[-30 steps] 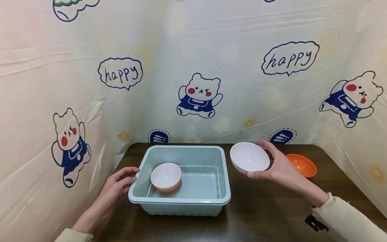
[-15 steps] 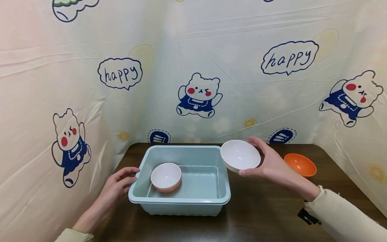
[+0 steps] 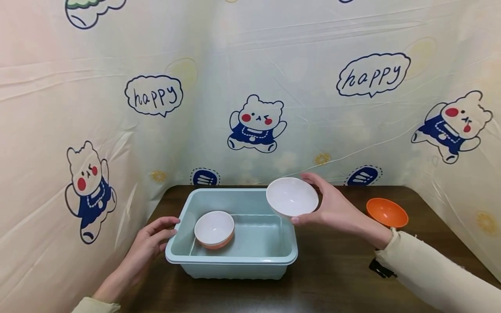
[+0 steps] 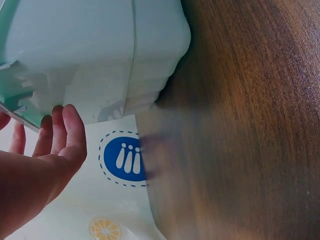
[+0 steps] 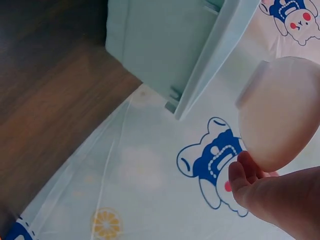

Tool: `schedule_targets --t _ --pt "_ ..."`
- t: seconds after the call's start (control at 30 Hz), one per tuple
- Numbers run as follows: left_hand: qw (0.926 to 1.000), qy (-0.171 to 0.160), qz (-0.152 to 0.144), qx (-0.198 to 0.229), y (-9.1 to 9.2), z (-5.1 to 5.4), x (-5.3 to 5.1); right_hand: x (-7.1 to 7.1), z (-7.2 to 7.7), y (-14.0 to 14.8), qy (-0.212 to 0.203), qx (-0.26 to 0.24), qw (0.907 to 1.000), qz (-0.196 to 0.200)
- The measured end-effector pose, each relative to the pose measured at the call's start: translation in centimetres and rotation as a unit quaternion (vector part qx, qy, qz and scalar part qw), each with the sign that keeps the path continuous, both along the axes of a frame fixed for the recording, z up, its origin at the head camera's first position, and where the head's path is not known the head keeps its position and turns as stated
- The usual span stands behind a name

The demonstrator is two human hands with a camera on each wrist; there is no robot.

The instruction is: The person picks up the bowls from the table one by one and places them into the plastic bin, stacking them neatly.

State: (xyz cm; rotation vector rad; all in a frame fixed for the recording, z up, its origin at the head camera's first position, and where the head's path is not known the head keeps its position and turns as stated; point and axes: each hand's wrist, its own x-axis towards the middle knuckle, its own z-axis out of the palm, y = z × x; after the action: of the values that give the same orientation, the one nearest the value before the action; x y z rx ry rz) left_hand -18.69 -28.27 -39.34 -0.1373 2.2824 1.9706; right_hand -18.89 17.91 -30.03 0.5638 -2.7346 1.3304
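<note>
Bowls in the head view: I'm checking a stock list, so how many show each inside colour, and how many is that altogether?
White inside: 2 (the held bowl, in the right hand; the lower bowl, inside the tub)
Orange inside: 1 (the orange bowl, on the table)
Total: 3

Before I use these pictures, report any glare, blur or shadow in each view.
Head: small highlights in the held white bowl and the orange bowl; left wrist: a hazy, blurred patch on the glossy-looking tabletop; right wrist: the tabletop falls into shade at top left.
</note>
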Motion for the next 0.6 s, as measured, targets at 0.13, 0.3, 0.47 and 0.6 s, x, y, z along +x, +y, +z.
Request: schedule_targets --t 0.13,0.3,0.47,0.6 --pt "1.0000 0.003 -0.001 -0.001 -0.1 0.1 0.1 -0.4 0.4 -0.9 -0.006 -0.007 0.9999 0.010" --pt "0.9999 0.008 -0.005 -0.003 -0.1 0.3 0.1 -0.9 0.8 -1.7 -0.010 -0.007 0.9996 0.024" --pt "0.9999 0.008 -0.006 -0.010 0.0 0.2 0.0 -1.6 1.1 -2.5 -0.008 -0.002 0.9995 0.031" --pt "0.9998 0.010 -0.006 -0.013 -0.1 0.1 0.1 -2.0 1.5 -3.4 -0.006 0.001 0.9992 0.039"
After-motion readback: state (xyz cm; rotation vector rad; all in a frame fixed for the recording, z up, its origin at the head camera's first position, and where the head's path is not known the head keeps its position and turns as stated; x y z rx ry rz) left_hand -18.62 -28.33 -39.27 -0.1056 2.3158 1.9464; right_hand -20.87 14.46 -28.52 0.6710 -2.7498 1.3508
